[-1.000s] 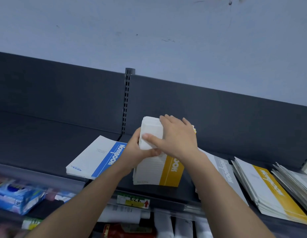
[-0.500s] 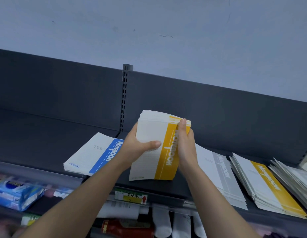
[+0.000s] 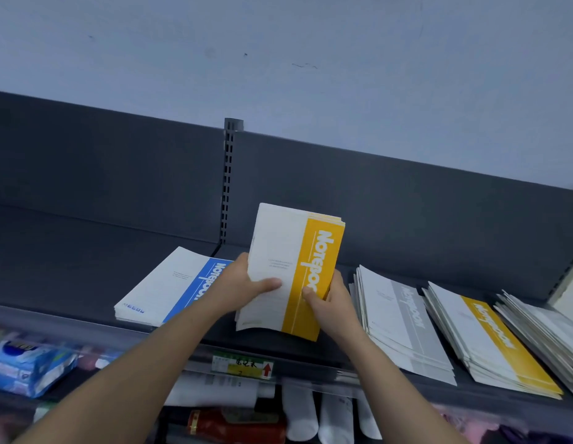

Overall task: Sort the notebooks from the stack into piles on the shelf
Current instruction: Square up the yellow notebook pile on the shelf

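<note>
Stack (image 3: 288, 267) raised, long axis toward back wall; both hands' fingers (image 3: 266, 283) gripping it.

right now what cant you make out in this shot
- Held stack, head view: only the top yellow cover shows; the colours beneath are hidden, bar some yellow edges.
- Blue pile: its right edge is behind the left hand.
- Far-right pile: cut off by the frame edge.
- Price label: print too small.
- Lower shelf goods: blurred.

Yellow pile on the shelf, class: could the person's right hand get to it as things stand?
Probably yes. The yellow pile lies uncovered to the right hand's own side, past the grey pile, but that hand is busy holding the stack.
</note>
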A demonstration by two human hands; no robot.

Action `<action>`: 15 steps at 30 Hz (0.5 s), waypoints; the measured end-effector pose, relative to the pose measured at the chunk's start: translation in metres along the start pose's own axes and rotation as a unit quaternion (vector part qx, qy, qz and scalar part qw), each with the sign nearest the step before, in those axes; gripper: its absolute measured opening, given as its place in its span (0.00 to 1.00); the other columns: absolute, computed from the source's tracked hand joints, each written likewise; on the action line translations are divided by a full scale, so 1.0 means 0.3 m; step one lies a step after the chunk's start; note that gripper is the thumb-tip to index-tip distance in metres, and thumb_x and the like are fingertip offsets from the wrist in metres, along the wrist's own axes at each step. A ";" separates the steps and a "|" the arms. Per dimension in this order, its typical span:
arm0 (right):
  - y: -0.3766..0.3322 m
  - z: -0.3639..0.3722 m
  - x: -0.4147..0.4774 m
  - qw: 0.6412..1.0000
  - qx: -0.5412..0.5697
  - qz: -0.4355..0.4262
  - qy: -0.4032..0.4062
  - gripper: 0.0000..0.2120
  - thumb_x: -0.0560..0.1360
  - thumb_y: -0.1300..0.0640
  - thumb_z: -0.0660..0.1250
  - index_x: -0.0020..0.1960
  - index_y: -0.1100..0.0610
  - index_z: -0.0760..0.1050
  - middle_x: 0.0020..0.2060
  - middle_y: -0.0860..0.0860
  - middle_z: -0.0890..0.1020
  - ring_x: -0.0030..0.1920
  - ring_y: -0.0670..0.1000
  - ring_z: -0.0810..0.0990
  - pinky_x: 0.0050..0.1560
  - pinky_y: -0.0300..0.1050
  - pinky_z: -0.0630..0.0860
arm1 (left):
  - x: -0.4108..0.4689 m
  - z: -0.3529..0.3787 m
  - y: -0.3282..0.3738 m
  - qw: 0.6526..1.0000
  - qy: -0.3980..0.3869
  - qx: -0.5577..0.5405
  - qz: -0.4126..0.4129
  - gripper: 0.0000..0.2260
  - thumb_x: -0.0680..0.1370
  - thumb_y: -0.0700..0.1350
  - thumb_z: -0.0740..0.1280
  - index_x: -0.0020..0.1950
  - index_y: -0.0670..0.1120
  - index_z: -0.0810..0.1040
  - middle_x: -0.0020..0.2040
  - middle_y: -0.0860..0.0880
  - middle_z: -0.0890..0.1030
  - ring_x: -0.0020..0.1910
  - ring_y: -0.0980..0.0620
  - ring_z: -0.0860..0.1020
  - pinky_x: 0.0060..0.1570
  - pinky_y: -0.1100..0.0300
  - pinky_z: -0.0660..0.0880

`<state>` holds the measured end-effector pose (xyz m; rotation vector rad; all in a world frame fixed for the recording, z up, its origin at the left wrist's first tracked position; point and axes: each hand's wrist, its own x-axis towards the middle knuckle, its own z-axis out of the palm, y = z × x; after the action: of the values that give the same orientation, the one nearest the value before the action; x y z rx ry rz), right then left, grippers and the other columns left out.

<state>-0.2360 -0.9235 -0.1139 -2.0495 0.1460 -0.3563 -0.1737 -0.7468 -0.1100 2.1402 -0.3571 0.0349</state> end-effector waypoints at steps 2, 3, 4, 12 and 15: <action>-0.005 -0.002 0.013 1.000 0.006 0.019 -0.003 0.17 0.78 0.55 0.65 0.64 0.51 0.65 0.54 0.45 0.76 0.55 0.49 0.76 0.56 0.50 0.76 | 0.012 -0.011 0.027 0.999 -0.010 0.029 -0.014 0.23 0.75 0.59 0.67 0.66 0.49 0.72 0.62 0.52 0.77 0.58 0.51 0.75 0.51 0.57 0.72; -0.010 -0.001 0.020 0.999 0.016 0.034 -0.004 0.16 0.78 0.54 0.66 0.63 0.52 0.66 0.55 0.47 0.77 0.55 0.50 0.77 0.57 0.52 0.76 | 0.019 -0.014 0.030 0.999 -0.017 0.031 -0.030 0.23 0.76 0.61 0.64 0.66 0.49 0.74 0.61 0.50 0.79 0.57 0.50 0.77 0.52 0.56 0.74; -0.014 0.003 0.028 0.998 0.022 0.051 -0.008 0.15 0.78 0.53 0.66 0.62 0.52 0.67 0.55 0.48 0.77 0.55 0.51 0.77 0.57 0.53 0.76 | 0.028 -0.015 0.026 0.998 -0.019 0.025 -0.053 0.25 0.76 0.63 0.62 0.64 0.47 0.76 0.59 0.48 0.80 0.55 0.50 0.78 0.52 0.55 0.75; 0.005 0.060 0.064 0.979 -0.083 0.174 -0.073 0.12 0.79 0.47 0.61 0.51 0.55 0.71 0.52 0.53 0.80 0.53 0.55 0.79 0.58 0.54 0.76 | 0.047 0.000 -0.005 0.977 -0.063 0.124 -0.162 0.25 0.83 0.55 0.50 0.72 0.39 0.66 0.69 0.41 0.70 0.66 0.44 0.71 0.62 0.53 0.69; 0.006 0.078 0.068 0.966 -0.172 0.168 -0.090 0.14 0.81 0.45 0.57 0.48 0.56 0.71 0.47 0.52 0.78 0.48 0.53 0.77 0.49 0.47 0.75 | 0.063 0.001 0.007 0.969 -0.085 0.175 -0.154 0.20 0.83 0.49 0.51 0.68 0.38 0.68 0.66 0.41 0.72 0.63 0.45 0.72 0.57 0.56 0.70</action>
<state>-0.2091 -0.9099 -0.1222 -2.3340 0.4655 0.0744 -0.1562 -0.7528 -0.1055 2.5347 -0.1172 -0.2838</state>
